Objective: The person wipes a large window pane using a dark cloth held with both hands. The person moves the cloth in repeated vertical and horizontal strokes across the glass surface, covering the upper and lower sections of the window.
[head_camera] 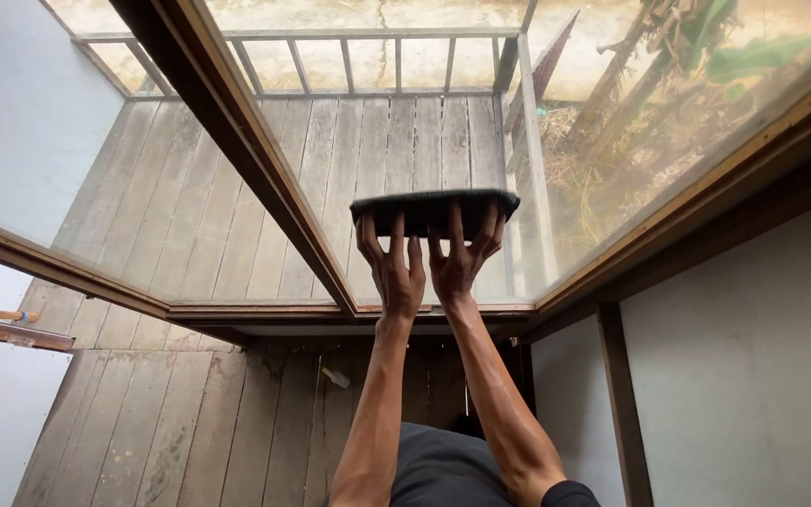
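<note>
The person holds a black tray (pixel 434 211) up with both arms stretched out in front of the glass window (pixel 631 150). The tray is seen mostly from its edge and its underside. Its long axis runs from left to right across the view, and it lies almost level, with the right end a little higher.

The left hand (pixel 396 272) and the right hand (pixel 460 263) are both under the tray, close together near its middle. The fingers (pixel 396 235) are spread wide and point upward, and the fingertips press on the bottom of the tray. So the tray sits directly above the two hands, and neither hand is clearly nearer to it than the other. The two ends of the tray stick out freely beyond the hands on both sides.

It is not possible to tell whether something is inside the tray, because its upper face is turned away from the camera.

Behind the tray there is the wooden window frame (pixel 237 141). Through the glass a plank deck (pixel 405 141) with a railing (pixel 349 56) appears, and dry plants (pixel 650 84) to the right.
</note>
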